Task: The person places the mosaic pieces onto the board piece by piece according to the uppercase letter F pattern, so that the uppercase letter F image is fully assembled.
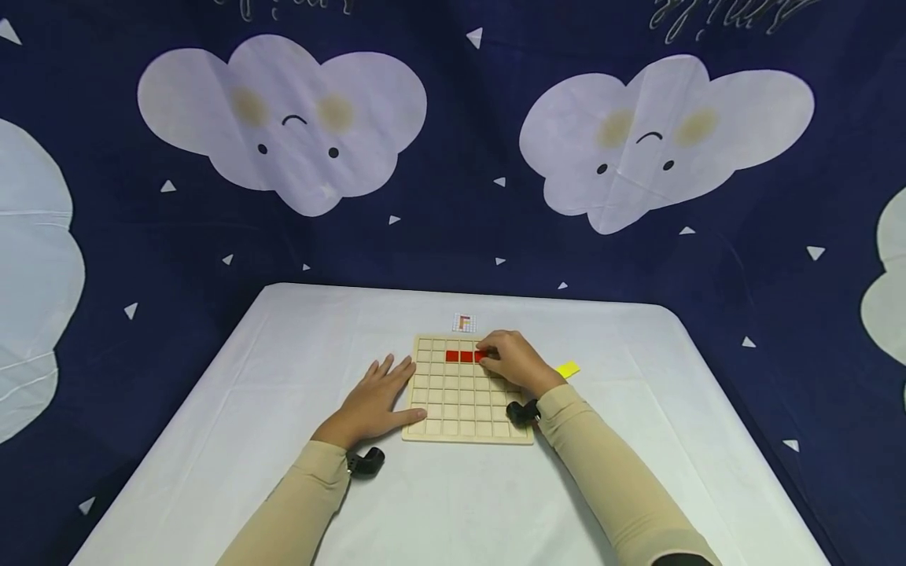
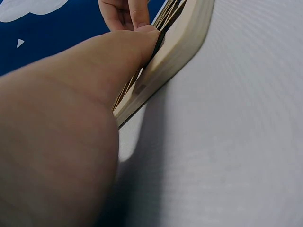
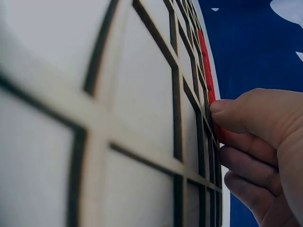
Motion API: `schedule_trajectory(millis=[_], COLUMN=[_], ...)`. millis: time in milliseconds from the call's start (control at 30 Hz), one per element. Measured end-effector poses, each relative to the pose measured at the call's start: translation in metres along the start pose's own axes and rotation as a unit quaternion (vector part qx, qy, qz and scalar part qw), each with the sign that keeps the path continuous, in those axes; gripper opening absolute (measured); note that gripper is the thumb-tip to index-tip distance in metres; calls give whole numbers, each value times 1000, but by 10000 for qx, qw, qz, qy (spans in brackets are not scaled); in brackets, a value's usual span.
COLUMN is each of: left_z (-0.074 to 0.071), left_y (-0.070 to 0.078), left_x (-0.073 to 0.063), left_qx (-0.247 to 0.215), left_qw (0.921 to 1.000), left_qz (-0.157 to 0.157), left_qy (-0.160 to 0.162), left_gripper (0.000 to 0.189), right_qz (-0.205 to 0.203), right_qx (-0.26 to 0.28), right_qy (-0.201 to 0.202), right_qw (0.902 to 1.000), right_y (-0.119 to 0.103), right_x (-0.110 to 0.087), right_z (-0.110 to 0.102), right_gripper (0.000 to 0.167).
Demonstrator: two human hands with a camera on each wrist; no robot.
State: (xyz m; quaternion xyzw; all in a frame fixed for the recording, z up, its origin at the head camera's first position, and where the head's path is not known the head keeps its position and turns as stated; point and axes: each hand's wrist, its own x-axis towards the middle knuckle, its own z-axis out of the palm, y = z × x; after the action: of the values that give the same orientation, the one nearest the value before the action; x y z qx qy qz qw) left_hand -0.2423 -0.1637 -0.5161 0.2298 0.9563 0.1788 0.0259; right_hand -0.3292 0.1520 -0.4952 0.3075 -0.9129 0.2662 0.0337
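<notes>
Left hand [image 1: 371, 401] splays against gridded wood [image 1: 467, 409] while right hand [image 1: 515, 360] pinches a red tile [image 1: 479, 356].

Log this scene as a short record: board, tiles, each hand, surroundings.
wooden grid board: flat on white-covered table
red tiles: three in line, second row from far edge
right hand: pinches rightmost red tile
left hand: fingers spread, thumb on board's left edge
pattern card: beyond far edge
yellow piece: right of board
backdrop: navy, cloud print
</notes>
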Motion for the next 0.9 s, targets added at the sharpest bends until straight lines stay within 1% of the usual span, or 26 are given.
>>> schedule_trajectory(millis=[267, 333, 400, 467, 567, 667, 800, 900], left_z=[0, 0, 2, 4, 6, 6, 4, 3], left_y=[-2, -1, -2, -1, -1, -2, -2, -1], left_x=[-1, -1, 0, 2, 3, 3, 1, 2], left_qx=[34, 40, -3, -14, -1, 30, -41, -42], left_qw=[10000, 10000, 10000, 10000, 10000, 9999, 9999, 10000], left_qz=[-36, -55, -42, -24, -47, -95, -96, -83], left_qy=[-15, -31, -28, -47, -77, -65, -31, -37], left_gripper=[103, 103, 103, 103, 104, 104, 104, 104], right_qz=[45, 81, 158, 265, 471, 765, 1037, 1100], right_qx=[115, 245, 379, 476, 437, 414, 393, 314], right_qy=[17, 29, 172, 418, 782, 958, 1057, 1051], right_qw=[9999, 9997, 9990, 9976, 9949, 9916, 9882, 9879], right_y=[1, 4, 8, 15, 25, 34, 45, 53], right_x=[-3, -8, -15, -24, -40, -57, -85, -104], right_z=[0, -4, -11, -23, -41, -54, -59, -57], right_gripper=[31, 32, 31, 29, 28, 29, 28, 27])
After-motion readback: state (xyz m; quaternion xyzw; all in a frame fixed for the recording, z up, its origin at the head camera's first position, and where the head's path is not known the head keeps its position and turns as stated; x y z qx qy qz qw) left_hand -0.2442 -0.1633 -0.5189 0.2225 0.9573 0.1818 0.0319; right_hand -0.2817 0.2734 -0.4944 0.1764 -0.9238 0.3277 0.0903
